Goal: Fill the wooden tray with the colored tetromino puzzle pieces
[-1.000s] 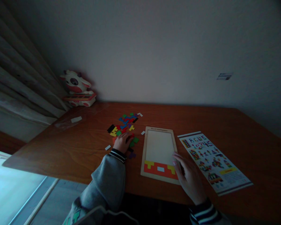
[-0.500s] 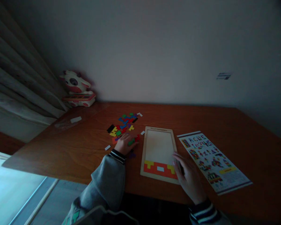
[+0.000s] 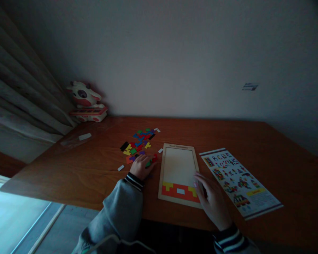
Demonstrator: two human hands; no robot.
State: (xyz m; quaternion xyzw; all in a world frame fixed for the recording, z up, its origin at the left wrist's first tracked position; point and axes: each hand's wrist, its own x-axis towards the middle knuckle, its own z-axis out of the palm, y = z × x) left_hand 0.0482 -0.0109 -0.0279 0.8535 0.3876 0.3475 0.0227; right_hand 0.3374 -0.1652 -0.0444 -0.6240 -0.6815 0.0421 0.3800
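Observation:
My left hand (image 3: 141,167) lies palm down over the near end of a pile of flat coloured puzzle pieces, its thumb apart from the fingers. A green piece (image 3: 148,163) shows between thumb and fingers, and a red piece (image 3: 155,157) sits just past the fingertips. I cannot make out anything gripped. My right hand (image 3: 212,199) rests with parted fingers at the right edge of a wooden puzzle tray (image 3: 161,169). Along the tray's near end are orange pieces (image 3: 169,191), a yellow piece (image 3: 168,186) at the left, another yellow at the right, and a white piece (image 3: 180,191).
More pieces (image 3: 139,141) spread behind my left hand, with a loose white piece (image 3: 121,168) to its left. A printed pattern sheet (image 3: 241,183) lies right of the tray. A cow-shaped toy keyboard (image 3: 87,102) stands at the far left of the wooden table (image 3: 82,176).
My left hand has shifted slightly over the pieces, and a purple piece in front of its knuckles now shows. My right hand stays by the tray. The whole view has moved slightly.

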